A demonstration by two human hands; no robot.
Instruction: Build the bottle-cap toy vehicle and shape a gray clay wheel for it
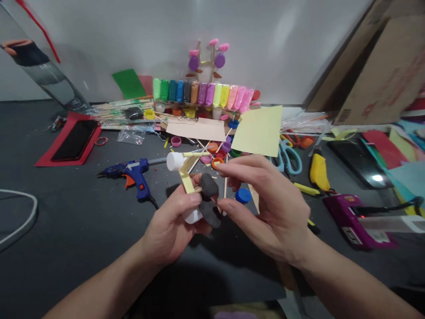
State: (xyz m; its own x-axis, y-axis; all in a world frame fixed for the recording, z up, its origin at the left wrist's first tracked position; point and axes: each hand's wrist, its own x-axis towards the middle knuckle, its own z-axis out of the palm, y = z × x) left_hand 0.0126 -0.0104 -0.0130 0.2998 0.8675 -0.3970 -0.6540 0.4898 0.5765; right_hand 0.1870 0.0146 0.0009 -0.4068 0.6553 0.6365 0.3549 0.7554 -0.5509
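My left hand [171, 219] grips a small craft model [187, 180] made of a pale yellow strip, thin sticks and white bottle caps. One white cap [175, 161] sits at its upper end, and another shows lower down by my fingers. Two dark grey clay pieces [210, 186] are on the model's right side, the lower one partly in shadow. Close to them on the right is my right hand [270, 208], its thumb and fingers apart. The thumb tip is at the clay's edge; whether it touches I cannot tell.
A blue glue gun [134, 173] lies to the left, near a phone [75, 141] on red paper. Coloured clay packs [202, 94] line the back. Light blue scissors [289, 157], a yellow cutter [319, 170] and a purple power adapter [357, 219] are on the right.
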